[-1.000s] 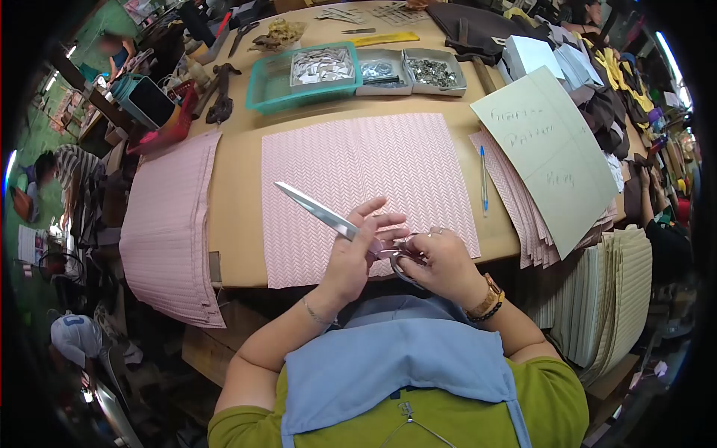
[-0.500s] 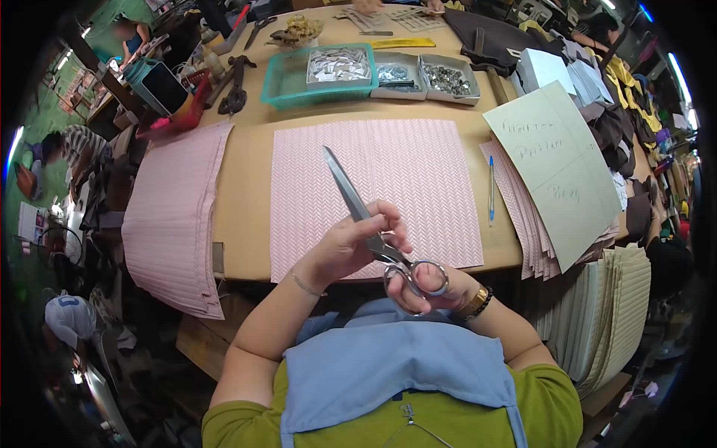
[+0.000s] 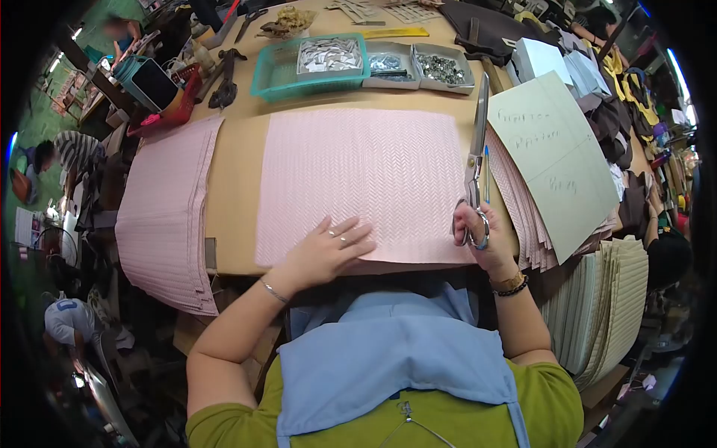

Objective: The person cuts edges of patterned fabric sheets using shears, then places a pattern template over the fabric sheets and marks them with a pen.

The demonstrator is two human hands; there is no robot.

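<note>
A pink sheet with a woven zigzag pattern lies on the table before me. My left hand rests flat on its lower edge, fingers spread, with rings showing. At the sheet's right edge my right hand grips large metal scissors by the handle loops. The scissors' blades are closed together and point away from me. Just right of them lies a blue pen, partly hidden. Beyond it a pale green pattern card with handwriting sits on a stack of pink sheets.
Another pink stack overhangs the table's left front. At the back stand a teal basket and a box of metal fittings. A hammer lies near them. Cream folded sheets stand at lower right. Other people work around.
My left hand has let go of the scissors' blade and come down flat on the pink sheet. My right hand has carried the scissors rightward, turning them upright in view.
</note>
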